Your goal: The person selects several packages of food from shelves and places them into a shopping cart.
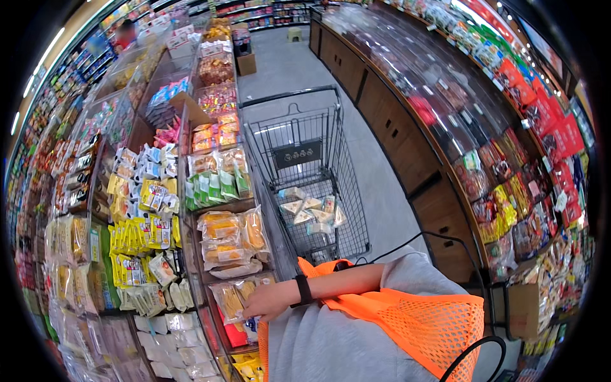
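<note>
My right hand (269, 300), with a black band on the wrist, reaches across my body to the shelf bin at the lower middle. Its fingers touch the right side of a clear-wrapped pastry pack (229, 302); whether they grip it is not clear. Red packs (235, 334) lie just below. My left hand is out of view. Above the hand, wrapped yellow bread rolls (222, 227) fill another bin. Ahead of me stands a dark wire shopping cart (298, 153), holding several wedge-shaped packs (312, 215) in its basket.
Bins of yellow snack packets (143, 234) and white pouches (179, 339) lie at left. A wooden counter (401, 138) with clear covers runs along the right. A black cable (458, 238) loops beside my sleeve. A cardboard box (247, 64) and a small stool (294, 34) stand farther back.
</note>
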Available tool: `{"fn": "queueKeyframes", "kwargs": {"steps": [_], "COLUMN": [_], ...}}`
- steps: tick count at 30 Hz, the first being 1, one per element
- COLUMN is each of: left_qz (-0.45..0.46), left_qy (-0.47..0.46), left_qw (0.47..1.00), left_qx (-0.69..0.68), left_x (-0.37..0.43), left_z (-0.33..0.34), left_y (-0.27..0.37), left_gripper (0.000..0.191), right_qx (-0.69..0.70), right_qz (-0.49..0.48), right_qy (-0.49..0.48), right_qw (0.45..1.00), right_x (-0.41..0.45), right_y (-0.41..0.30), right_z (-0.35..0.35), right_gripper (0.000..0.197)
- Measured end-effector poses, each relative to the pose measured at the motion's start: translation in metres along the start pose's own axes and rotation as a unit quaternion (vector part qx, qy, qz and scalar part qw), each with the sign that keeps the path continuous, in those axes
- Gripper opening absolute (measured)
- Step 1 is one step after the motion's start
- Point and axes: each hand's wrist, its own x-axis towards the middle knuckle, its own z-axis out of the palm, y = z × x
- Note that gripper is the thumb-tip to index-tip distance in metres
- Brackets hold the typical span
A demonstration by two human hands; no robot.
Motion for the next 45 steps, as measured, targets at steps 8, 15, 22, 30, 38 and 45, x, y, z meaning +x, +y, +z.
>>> {"fn": "queueKeyframes", "kwargs": {"steps": [8,15,22,30,38,45], "left_qz": [0.039,0.062,0.070,0.070,0.058,-0.115], "left_qy": [-0.006,-0.009,-0.002,0.008,-0.016,-0.405], "left_qw": [0.998,0.995,0.994,0.993,0.993,0.906], "left_qx": [-0.052,-0.077,-0.088,-0.092,-0.104,-0.031], "left_x": [0.010,0.022,0.038,0.068,0.098,-0.051], "left_z": [0.066,0.110,0.152,0.220,0.350,0.464], "left_y": [0.029,0.052,0.074,0.097,0.123,0.100], "left_gripper": [0.049,0.047,0.046,0.045,0.045,0.006], "right_qx": [0.009,-0.049,-0.009,0.056,-0.042,0.067], "right_qz": [0.084,0.200,0.150,0.181,0.455,0.538], "right_qy": [0.040,0.065,0.151,0.141,0.033,-0.008], "right_qw": [0.996,0.976,0.977,0.972,0.889,0.841], "right_x": [-0.075,-0.133,-0.161,-0.196,-0.264,-0.304], "right_y": [0.043,0.060,0.099,0.178,0.384,0.530], "right_z": [0.014,-0.021,-0.042,-0.080,-0.080,-0.103], "right_gripper": [0.027,0.035,0.038,0.042,0.037,0.106]}}
